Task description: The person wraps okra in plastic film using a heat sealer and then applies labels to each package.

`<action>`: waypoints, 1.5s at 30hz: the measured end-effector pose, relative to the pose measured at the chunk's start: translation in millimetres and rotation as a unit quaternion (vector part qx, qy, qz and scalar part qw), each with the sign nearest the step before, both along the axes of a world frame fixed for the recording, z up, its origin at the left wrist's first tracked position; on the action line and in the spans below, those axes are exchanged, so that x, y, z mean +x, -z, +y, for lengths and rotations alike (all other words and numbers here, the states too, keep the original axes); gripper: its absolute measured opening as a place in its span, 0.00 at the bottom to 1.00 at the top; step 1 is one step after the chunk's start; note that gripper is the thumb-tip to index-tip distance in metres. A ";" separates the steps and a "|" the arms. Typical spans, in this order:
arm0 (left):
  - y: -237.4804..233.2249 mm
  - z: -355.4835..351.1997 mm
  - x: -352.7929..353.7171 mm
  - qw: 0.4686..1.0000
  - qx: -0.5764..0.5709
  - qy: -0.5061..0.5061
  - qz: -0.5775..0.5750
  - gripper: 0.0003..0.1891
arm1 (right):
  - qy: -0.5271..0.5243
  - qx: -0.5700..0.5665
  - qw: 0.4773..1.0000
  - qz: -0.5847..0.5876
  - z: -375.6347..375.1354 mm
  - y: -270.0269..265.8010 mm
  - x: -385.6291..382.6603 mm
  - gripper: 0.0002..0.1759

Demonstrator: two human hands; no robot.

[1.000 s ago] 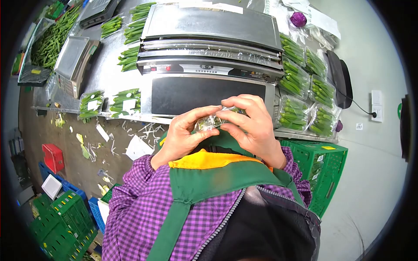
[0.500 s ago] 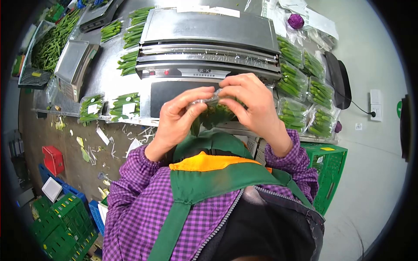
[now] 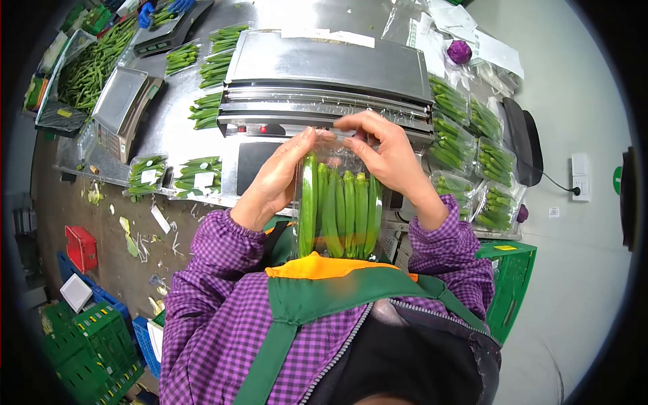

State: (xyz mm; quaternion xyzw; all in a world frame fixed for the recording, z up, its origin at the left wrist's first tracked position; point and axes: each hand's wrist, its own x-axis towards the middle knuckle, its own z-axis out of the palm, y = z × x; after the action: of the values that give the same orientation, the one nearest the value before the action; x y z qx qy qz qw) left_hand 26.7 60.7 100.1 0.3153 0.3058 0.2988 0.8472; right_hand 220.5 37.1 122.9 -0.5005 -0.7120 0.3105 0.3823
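Pinching top of packet point(image 3: 339, 209) with left hand point(image 3: 277, 175) and right hand point(image 3: 387, 160) in front of machine point(image 3: 327, 64); hard to see bottom edge against apron point(image 3: 337, 267); can't judge gap to machine.

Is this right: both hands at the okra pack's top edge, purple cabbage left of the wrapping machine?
Not quite: the purple cabbage is right of the wrapping machine, as the head view shows. The left hand and right hand are at the top edge of the okra pack, as you say.
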 end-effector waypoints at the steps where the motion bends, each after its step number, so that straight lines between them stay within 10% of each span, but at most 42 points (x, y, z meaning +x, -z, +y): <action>1: 3.7 -1.1 2.1 1.000 -0.002 0.002 0.001 0.21 | 0.027 0.048 0.998 0.005 -1.6 2.8 -1.4 0.13; 6: 16.7 -2.3 14.9 0.999 -0.032 -0.029 -0.007 0.21 | -0.080 0.188 0.950 -0.234 -3.0 3.5 10.5 0.22; 17: 19.7 -11.9 23.5 1.000 -0.013 0.001 0.013 0.20 | -0.169 0.158 0.913 -0.335 -18.8 -10.0 57.7 0.06; 24: 12.2 -11.0 24.4 1.000 -0.009 -0.009 0.028 0.19 | -0.080 0.116 0.963 -0.231 -49.1 0.5 74.6 0.11; 34: 50.3 7.5 38.4 0.995 0.008 -0.040 0.090 0.15 | -0.090 -0.168 0.954 0.232 -44.7 44.3 85.7 0.04; 39: 90.2 21.2 26.8 0.982 0.027 -0.044 0.181 0.16 | -0.022 -0.148 0.970 0.190 -27.3 94.8 68.9 0.05; 41: 118.6 16.9 15.9 0.802 0.420 -0.116 0.409 0.14 | -0.030 -0.105 0.990 0.094 -27.3 106.0 65.7 0.05; 43: 83.4 9.5 16.9 0.795 0.419 -0.140 0.416 0.14 | -0.016 -0.092 0.992 0.087 -27.3 111.1 61.2 0.06; 45: 73.3 6.1 16.4 0.609 0.683 -0.081 0.395 0.15 | 0.002 -0.001 1.000 0.031 -27.4 109.0 57.3 0.06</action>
State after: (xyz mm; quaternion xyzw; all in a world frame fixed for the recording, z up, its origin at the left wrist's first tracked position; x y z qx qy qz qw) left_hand 43.1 66.9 26.8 0.8641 0.3423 0.3346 0.1556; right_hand 277.8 9.8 14.0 -0.4923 -0.6984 0.3263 0.4041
